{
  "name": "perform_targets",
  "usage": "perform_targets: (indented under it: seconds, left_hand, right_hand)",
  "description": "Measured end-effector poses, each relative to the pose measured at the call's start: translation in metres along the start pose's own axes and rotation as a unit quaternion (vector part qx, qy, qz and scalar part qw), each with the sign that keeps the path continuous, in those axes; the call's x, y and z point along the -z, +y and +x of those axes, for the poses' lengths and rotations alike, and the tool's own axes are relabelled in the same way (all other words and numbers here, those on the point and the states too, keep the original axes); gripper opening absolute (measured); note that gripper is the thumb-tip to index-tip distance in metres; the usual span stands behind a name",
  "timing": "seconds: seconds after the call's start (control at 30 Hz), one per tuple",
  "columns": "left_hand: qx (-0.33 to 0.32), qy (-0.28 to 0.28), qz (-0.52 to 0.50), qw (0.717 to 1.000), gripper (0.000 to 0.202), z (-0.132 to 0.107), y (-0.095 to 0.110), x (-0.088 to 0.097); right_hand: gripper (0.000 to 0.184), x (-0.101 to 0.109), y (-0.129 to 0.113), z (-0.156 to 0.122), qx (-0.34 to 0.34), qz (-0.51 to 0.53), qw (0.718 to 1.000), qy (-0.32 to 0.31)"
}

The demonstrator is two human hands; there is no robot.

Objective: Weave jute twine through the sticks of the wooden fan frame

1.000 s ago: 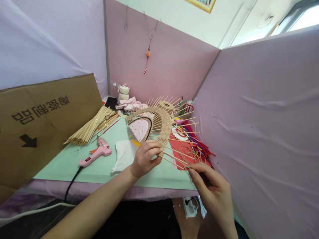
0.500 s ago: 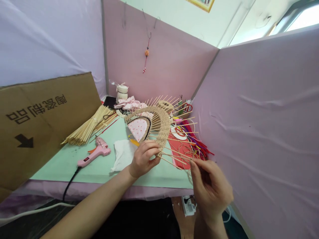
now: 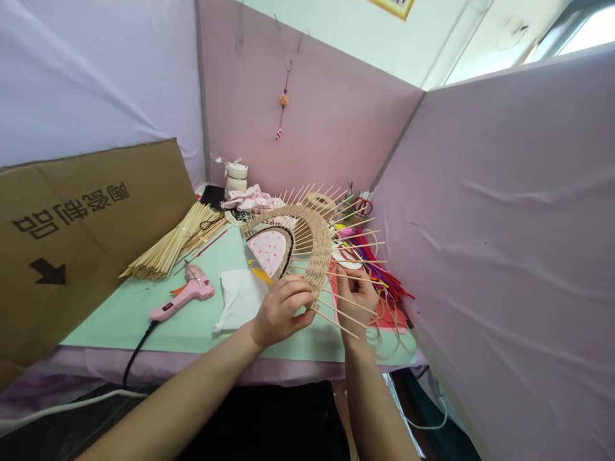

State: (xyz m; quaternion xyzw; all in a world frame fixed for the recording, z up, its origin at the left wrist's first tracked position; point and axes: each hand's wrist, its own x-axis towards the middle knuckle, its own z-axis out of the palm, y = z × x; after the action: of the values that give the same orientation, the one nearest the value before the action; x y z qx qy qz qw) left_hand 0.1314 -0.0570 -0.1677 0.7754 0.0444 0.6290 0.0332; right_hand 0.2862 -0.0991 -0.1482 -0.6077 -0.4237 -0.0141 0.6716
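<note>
A fan-shaped weaving [image 3: 321,246] of thin wooden sticks and tan twine is held above the table, its stick ends spreading to the right. At its centre sits a pink spotted fabric panel [image 3: 270,251] with a dark border. My left hand [image 3: 284,308] grips the lower end of the woven band, fingers closed around it. Behind the lower sticks, my right hand [image 3: 356,296] is closed in a pinch at the band's outer side, on the twine, though the strand is hardly visible at the fingertips. Loose twine [image 3: 391,336] trails below and right of that hand.
A pink glue gun [image 3: 185,299] lies left of a white cloth-like packet [image 3: 240,299]. Behind are a bundle of sticks [image 3: 168,246] and a lidded jar [image 3: 236,177]. Coloured pipe cleaners [image 3: 389,278] lie right. A cardboard sheet [image 3: 91,224] stands left; partitions enclose the table.
My right hand has moved left and up, from beyond the stick ends to behind the sticks close to the woven band. The left hand keeps its hold nearly unchanged.
</note>
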Motion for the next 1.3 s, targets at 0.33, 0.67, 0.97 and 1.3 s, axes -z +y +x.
perform_targets:
  seconds: [0.33,0.67,0.97,1.3]
  left_hand:
    - [-0.008,-0.073,0.018,0.997,0.033,0.000,0.000,0.003]
    - [0.006,-0.049,0.082,0.995,0.021,-0.010,-0.003,-0.010]
    - [0.026,0.020,0.083,0.996,0.014,-0.010,-0.001,-0.012]
    - [0.030,0.030,0.098,0.994,0.021,-0.006,-0.001,-0.012]
  right_hand:
    - [0.032,-0.014,-0.008,-0.004,0.037,-0.012,0.999,0.009]
    - [0.029,-0.010,-0.003,-0.004,0.063,-0.022,0.998,0.003]
    - [0.029,-0.005,0.005,-0.012,0.055,-0.026,0.998,-0.010]
    - [0.028,0.003,0.000,-0.014,0.049,-0.031,0.998,-0.025]
